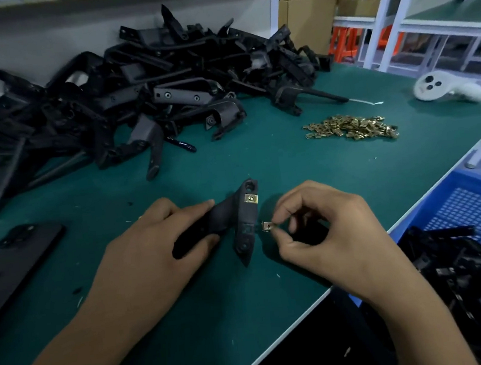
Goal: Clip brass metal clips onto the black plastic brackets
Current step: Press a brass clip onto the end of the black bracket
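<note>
My left hand (155,248) grips a black plastic bracket (246,225) by its arm, just above the green table. One brass clip (250,199) sits clipped on the bracket's upper edge. My right hand (324,227) pinches a second brass clip (267,226) between thumb and forefinger, right beside the bracket's lower right edge. A loose heap of brass clips (351,128) lies farther back to the right. A big pile of black brackets (138,95) fills the back left of the table.
A black phone (16,260) lies at the left edge. A white controller (446,88) rests at the far right. A blue crate (468,209) with several black brackets stands below the table's right edge. Cardboard boxes and white shelving are behind.
</note>
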`<state>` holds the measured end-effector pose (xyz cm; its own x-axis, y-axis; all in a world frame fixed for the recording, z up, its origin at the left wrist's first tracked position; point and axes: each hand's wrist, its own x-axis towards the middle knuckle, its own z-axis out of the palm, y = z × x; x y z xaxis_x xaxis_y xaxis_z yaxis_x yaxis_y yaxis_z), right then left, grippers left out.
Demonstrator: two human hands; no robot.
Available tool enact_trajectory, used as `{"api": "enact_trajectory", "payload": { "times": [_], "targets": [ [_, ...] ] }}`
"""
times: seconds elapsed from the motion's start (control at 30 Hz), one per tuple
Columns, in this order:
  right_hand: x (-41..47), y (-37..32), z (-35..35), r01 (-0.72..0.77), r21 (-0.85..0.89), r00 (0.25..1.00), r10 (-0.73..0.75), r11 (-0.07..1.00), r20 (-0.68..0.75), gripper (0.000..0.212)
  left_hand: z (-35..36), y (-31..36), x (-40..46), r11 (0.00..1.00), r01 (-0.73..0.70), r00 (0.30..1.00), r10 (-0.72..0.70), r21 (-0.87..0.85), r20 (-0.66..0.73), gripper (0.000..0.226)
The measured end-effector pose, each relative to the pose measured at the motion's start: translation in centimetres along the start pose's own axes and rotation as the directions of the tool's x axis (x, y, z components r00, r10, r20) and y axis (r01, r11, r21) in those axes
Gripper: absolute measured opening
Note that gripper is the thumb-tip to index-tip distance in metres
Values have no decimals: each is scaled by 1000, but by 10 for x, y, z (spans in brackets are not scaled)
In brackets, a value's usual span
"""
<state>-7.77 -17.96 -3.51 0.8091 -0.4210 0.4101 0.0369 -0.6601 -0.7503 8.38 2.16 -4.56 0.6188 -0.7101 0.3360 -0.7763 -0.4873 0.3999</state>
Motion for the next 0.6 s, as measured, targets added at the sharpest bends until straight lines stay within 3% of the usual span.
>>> {"api": "enact_trajectory", "payload": {
  "times": [0.43,0.6],
  "targets": [
    [-3,3,1,43,178,998,-35,983,-44,13,-4,3,-1,1000,7,997,-6,-23,76,60],
    [1,4,4,41,20,999,-42,999,28,9,-2,4,-2,1000,-4,998,2,28,64,54]
  ]
}}
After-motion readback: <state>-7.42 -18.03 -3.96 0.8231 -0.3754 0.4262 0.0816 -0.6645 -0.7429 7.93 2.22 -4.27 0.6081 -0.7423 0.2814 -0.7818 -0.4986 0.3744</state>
